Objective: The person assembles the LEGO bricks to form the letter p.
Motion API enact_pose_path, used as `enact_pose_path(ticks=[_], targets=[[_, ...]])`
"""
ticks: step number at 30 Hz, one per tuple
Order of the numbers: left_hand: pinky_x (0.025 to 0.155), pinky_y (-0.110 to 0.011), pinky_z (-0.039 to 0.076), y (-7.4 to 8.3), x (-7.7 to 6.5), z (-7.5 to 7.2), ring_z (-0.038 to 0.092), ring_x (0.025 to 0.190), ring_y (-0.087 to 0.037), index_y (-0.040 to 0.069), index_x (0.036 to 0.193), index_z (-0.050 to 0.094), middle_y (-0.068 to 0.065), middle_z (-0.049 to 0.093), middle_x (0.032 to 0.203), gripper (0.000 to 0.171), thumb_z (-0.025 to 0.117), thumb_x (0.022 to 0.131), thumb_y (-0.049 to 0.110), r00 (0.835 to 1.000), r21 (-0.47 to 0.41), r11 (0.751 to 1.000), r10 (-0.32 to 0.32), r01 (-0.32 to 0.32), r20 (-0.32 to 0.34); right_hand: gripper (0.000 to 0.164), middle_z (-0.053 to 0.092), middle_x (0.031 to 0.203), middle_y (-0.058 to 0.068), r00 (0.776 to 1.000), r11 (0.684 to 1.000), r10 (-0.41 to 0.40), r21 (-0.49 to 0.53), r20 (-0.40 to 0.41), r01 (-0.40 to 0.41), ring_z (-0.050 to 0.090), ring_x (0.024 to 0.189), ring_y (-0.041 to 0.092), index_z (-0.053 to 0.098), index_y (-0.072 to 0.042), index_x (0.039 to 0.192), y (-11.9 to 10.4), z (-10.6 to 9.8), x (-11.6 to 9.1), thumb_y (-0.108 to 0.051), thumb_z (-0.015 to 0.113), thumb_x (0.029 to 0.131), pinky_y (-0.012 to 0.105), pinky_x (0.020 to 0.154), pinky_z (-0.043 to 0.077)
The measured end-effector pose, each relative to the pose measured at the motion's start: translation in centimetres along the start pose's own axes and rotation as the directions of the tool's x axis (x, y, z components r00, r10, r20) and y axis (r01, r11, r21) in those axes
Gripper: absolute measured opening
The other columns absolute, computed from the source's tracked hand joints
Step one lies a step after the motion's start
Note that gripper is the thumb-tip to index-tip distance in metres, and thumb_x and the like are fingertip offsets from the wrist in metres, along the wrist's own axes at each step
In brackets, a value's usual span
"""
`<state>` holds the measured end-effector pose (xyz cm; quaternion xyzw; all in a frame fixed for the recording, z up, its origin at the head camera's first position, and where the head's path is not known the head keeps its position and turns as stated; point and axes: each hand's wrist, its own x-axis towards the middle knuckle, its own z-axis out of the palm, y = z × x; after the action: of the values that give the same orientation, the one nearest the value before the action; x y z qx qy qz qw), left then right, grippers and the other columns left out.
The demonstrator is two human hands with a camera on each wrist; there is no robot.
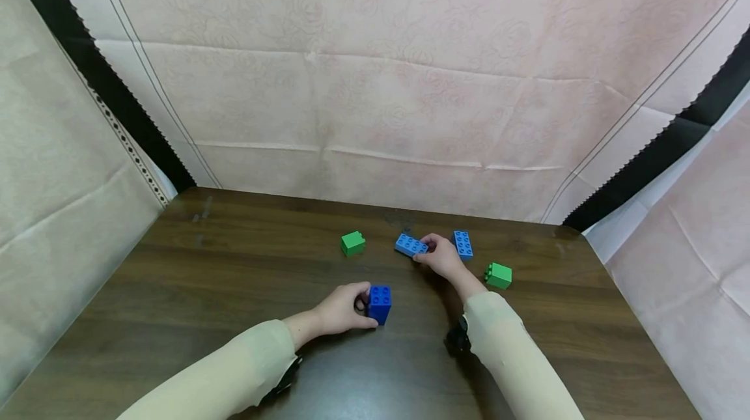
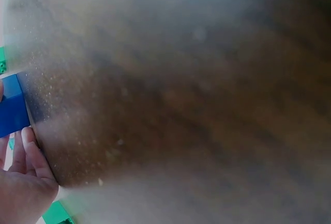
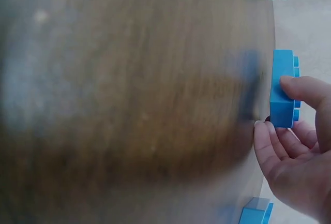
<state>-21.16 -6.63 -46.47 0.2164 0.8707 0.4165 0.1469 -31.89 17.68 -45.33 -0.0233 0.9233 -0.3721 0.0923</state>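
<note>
A dark blue toy building block [image 1: 379, 305] stands on the table, its studs facing up. My left hand [image 1: 342, 309] holds it from the left, the thumb at its near side and the fingers towards its far side. The left wrist view shows the same block [image 2: 13, 110] at the left edge, close against the fingers. Farther off, my right hand [image 1: 443, 257] pinches the right end of a long light blue block [image 1: 410, 245], studs up. In the right wrist view the thumb presses the studded side of that block [image 3: 282, 92], the fingers at its end.
A second light blue block [image 1: 463, 245] lies just right of my right hand. One green block [image 1: 353, 243] sits left of the held light blue block; another green block [image 1: 498, 275] lies on its side near my right wrist. Pale cloth [image 1: 375, 94] hangs behind the wooden table [image 1: 205, 290].
</note>
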Motion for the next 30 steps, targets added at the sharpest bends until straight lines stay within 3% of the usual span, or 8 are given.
enact_pose_path(ticks=[17, 30], targets=[[0.076, -0.032, 0.046, -0.1, -0.2, 0.0, 0.052, 0.086, -0.014, 0.010, 0.096, 0.053, -0.003, 0.058, 0.093, 0.032, 0.076, 0.078, 0.024, 1.000, 0.007, 1.000, 0.025, -0.025, -0.016, 0.031, 0.060, 0.099, 0.009, 0.995, 0.991, -0.091, 0.097, 0.032, 0.087, 0.052, 0.089, 0.021, 0.061, -0.009, 0.112, -0.8, 0.5, -2.9, -0.019, 0.069, 0.084, 0.029, 0.075, 0.046], [0.077, -0.033, 0.046, -0.3, -0.1, 0.2, 0.051, 0.086, -0.015, 0.011, 0.095, 0.053, -0.002, 0.057, 0.094, 0.035, 0.077, 0.077, 0.028, 1.000, 0.003, 1.000, -0.001, 0.001, -0.005, 0.034, 0.061, 0.092, 0.008, 0.989, 0.972, -0.142, 0.193, 0.027, 0.135, 0.052, 0.085, 0.018, 0.063, -0.006, 0.116, -1.4, 0.2, -5.2, -0.018, 0.069, 0.084, 0.027, 0.072, 0.046]])
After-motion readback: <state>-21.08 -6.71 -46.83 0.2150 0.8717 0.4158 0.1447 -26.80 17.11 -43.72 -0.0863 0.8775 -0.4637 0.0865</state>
